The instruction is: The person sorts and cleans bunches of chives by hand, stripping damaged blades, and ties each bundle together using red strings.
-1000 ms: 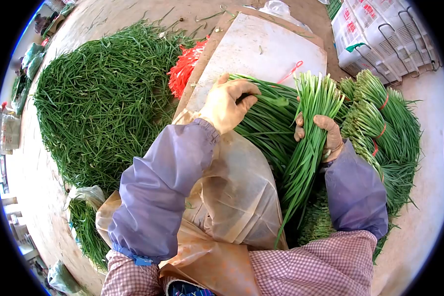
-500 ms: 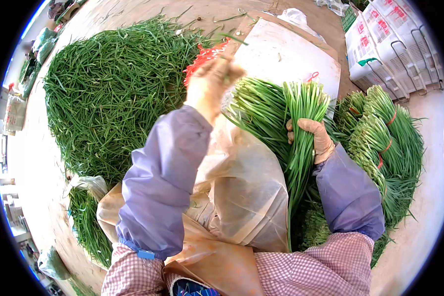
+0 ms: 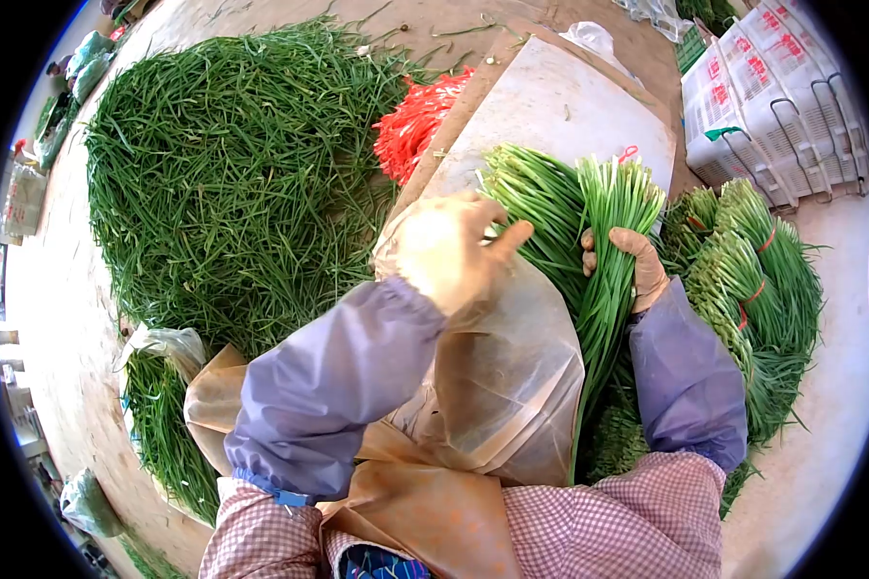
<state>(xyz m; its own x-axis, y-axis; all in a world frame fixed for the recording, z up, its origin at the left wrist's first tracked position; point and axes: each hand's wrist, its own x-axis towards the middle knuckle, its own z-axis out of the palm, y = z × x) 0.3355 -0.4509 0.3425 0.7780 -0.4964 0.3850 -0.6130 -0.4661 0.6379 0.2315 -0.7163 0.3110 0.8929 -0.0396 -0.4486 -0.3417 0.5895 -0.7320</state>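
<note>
A bunch of garlic chives (image 3: 616, 217) stands with its pale cut ends up and its leaves trailing down toward my lap. Around its middle, my right hand (image 3: 637, 265) is closed, thumb in front and fingertips showing at the left side. My left hand (image 3: 459, 246), a little blurred, is just left of the loose chives (image 3: 531, 198) lying on the white board (image 3: 550, 96). Its thumb and fingers are apart, with nothing clearly seen between them. Whether its fingertips touch those chives I cannot tell.
A large heap of loose green leaves (image 3: 232, 183) lies at the left. Red ties (image 3: 420, 121) are piled beside the board. Tied chive bundles (image 3: 743, 261) are stacked on the right, with white crates (image 3: 772, 96) behind. A brownish plastic sheet (image 3: 512, 386) covers my lap.
My left hand has come down and right from over the red ties to the loose chives. The green strand near it is gone from the hand. My right hand keeps its hold.
</note>
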